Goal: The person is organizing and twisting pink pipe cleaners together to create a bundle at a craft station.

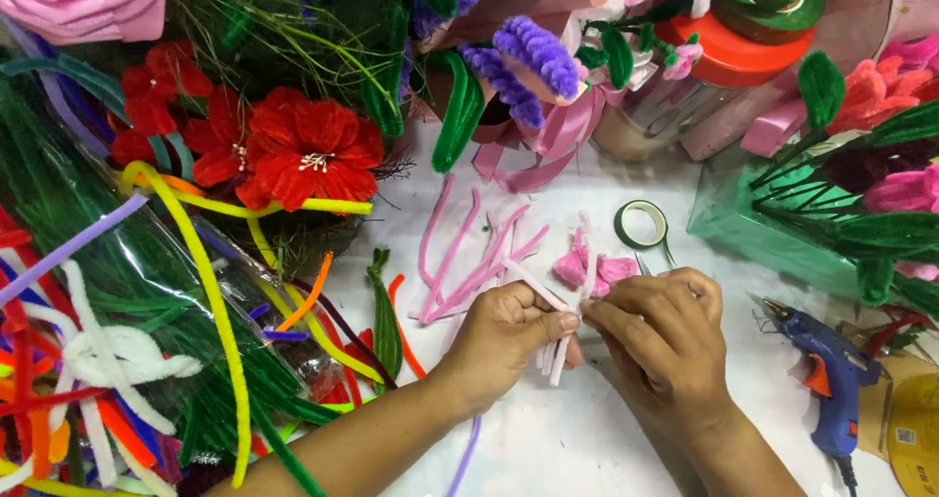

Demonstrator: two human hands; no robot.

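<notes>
Your left hand is curled shut around a small bundle of pale pink fuzzy pipe-cleaner pieces, ends poking out below your fist, right at the middle of the white table surface. Your right hand is pinched closed on the top of that same bundle, fingertips meeting your left thumb. The two hands touch.

Near edge: bare white between and below your forearms, the best open room you have. A single lilac pipe cleaner trails down toward that edge. On the right, the blue hot glue gun lies near your right wrist, nozzle aimed toward your hand, well clear but close enough to mind.

Just beyond your knuckles, loose pink pipe-cleaner stems fan out over the surface, and a small pink fuzzy flower piece sits just behind your fingers. The roll of green floral tape lies a little farther back.

The left edge is crowded: a heap of mixed coloured pipe cleaners in clear plastic wrap spills inward. Far left, red fuzzy flowers. Far back, purple pipe-cleaner blooms and an orange-lidded clear jar. The right edge is walled by a green translucent box of pink flowers.
</notes>
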